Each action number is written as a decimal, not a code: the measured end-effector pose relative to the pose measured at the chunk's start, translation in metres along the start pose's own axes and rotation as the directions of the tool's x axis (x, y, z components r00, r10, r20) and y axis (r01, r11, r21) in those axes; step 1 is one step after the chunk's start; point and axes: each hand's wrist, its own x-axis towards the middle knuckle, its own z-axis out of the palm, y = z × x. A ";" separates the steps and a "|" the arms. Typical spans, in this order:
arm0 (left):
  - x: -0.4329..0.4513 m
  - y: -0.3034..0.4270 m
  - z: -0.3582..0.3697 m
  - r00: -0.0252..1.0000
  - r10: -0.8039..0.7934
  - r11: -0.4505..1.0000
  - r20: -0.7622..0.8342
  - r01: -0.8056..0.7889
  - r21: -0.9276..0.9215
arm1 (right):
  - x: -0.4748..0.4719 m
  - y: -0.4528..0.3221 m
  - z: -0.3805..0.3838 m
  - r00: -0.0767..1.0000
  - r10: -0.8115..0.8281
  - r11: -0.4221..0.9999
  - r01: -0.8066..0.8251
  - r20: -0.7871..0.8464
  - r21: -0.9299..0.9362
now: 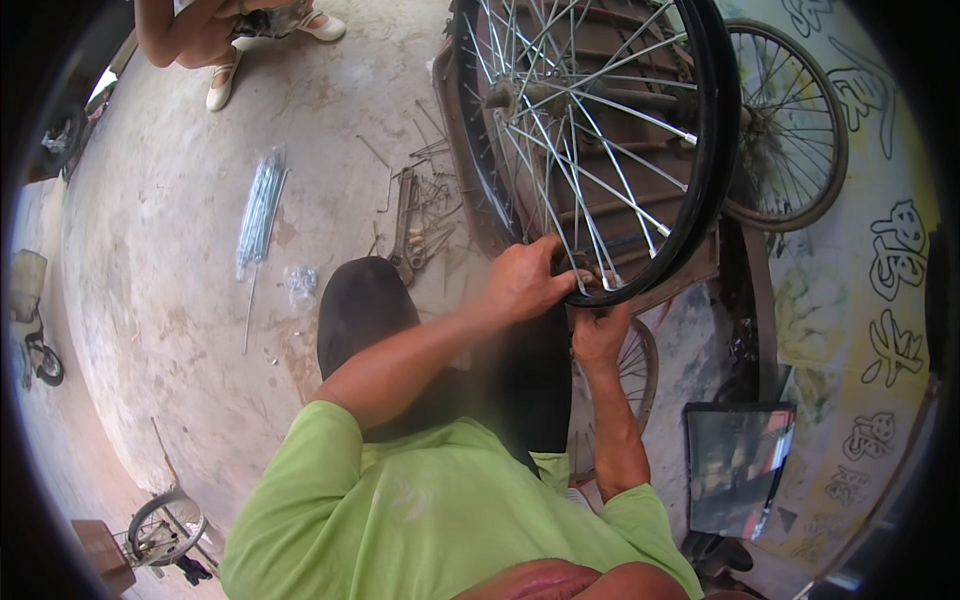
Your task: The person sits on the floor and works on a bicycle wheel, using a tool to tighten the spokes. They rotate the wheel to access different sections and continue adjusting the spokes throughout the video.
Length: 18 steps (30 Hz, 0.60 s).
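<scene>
A black wheel rim [712, 142] with shiny wire spokes [611, 161] stands raised before me, around an old metal hub [506, 96]. My left hand [525, 281] holds the rim's near lower edge from the inner side, its thumb beside the spoke nipples [609, 283]. Under the same part of the rim, my right hand [601, 336] touches the outer side with raised fingers; whether it holds a small tool is hidden. Several spokes cross near the rim there. On the floor to the left lie a plastic-wrapped bundle of spokes [260, 210] and a small clear bag [301, 285].
Adjustable wrench [402, 225] and loose old spokes [435, 202] lie on the concrete beside a brown slatted cart bed [626, 202]. A second spoked wheel [836, 150] is at the right, near a dark-framed glass panel [739, 469]. Another person's feet [221, 82] are at the upper left.
</scene>
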 end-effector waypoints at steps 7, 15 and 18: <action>-0.002 -0.002 -0.006 0.998 0.039 0.988 0.052 -0.030 -0.153 | -0.006 0.010 -0.007 0.990 -0.139 0.956 0.141 0.028 -0.258; 0.001 -0.004 -0.016 0.965 0.015 0.923 0.261 0.087 -0.376 | -0.007 0.010 -0.009 0.979 -0.202 0.917 0.200 0.031 -0.344; 0.000 -0.010 -0.014 0.943 0.068 0.835 0.326 0.125 -0.536 | -0.001 -0.008 -0.008 0.999 -0.049 0.967 0.047 0.001 -0.249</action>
